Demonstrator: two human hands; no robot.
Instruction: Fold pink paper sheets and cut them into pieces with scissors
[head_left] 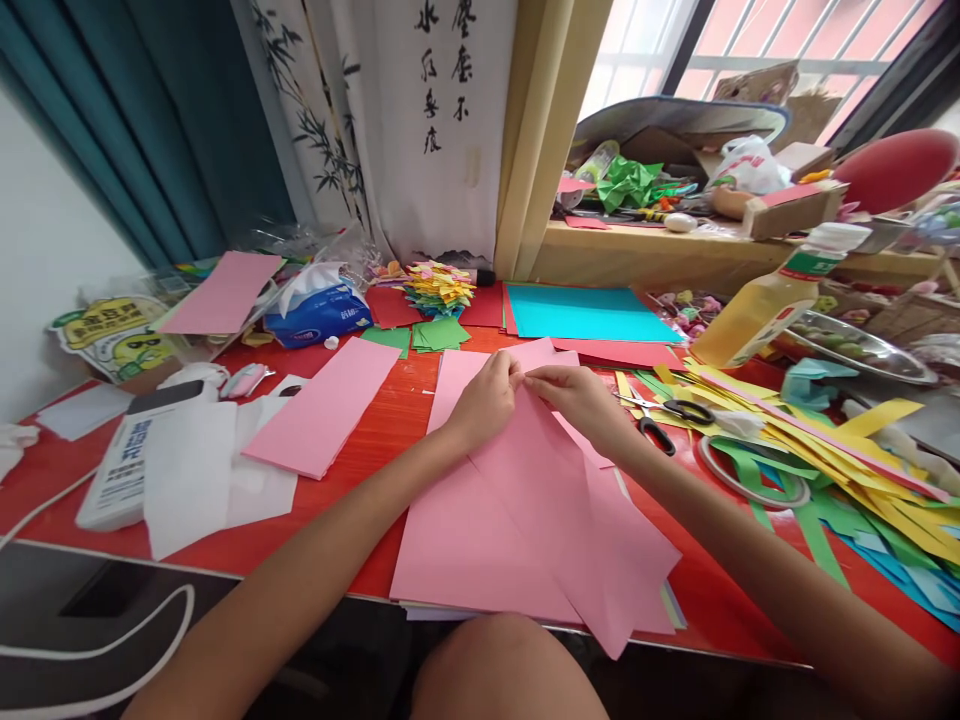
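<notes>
Pink sheet point(577, 530) lies over the pink pile point(457, 540); your left hand point(491, 398) and right hand point(574, 395) both pinch it at the far end, fingertips close together. Whether it is folded, I cannot tell. One narrower pink stack point(326, 410) looks already prepared; the pile seems to remain. I count one pair of scissors point(660, 407), one bottle point(772, 300); paper strips point(847, 465) overlap too much for counting.

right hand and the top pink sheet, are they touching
Touching: the head view shows the right hand pinching the top pink sheet at its far end, close beside the left hand.
</notes>
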